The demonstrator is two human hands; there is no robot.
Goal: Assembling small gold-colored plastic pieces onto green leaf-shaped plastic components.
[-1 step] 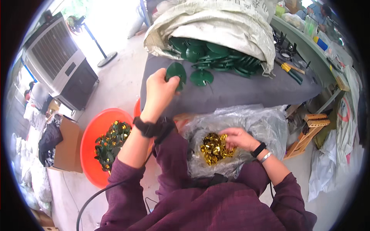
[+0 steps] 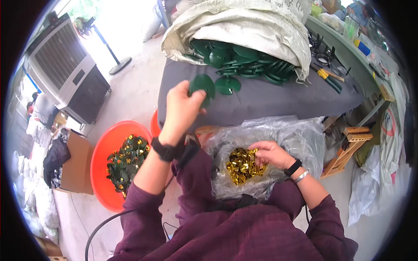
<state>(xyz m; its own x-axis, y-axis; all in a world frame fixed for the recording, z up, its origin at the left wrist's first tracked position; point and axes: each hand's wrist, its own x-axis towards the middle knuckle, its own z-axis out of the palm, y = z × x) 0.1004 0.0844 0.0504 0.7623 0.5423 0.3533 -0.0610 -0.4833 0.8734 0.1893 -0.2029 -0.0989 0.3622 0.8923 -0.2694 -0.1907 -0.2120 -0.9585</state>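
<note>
- The right hand [image 2: 271, 154] lay in the crinkled clear plastic bag [image 2: 300, 139] on the lap, its fingers [image 2: 257, 162] curled into the heap of small shiny gold pieces [image 2: 242, 166]; whether they had pinched one could not be told. A loose pinch might have dropped pieces outside the bag.
- The bag sagged open just below those fingers; a shift of the knees could have tipped the heap out.
- The left hand [image 2: 180, 111], raised, grasped a dark green round plastic disc [image 2: 202, 85] between thumb and fingertips. A grip on the rim alone risked the disc slipping.
- Just beyond those fingertips a second green disc [image 2: 227, 85] lay on the grey cloth-covered table [image 2: 278, 102], near enough to be knocked.
- Farther off, a pile of green discs [image 2: 237, 58] spilled from the white woven sack [image 2: 244, 26]; it might have slid forward.
- Left of the left forearm stood the orange round plastic basin [image 2: 102, 156] of assembled green-and-gold pieces.
</note>
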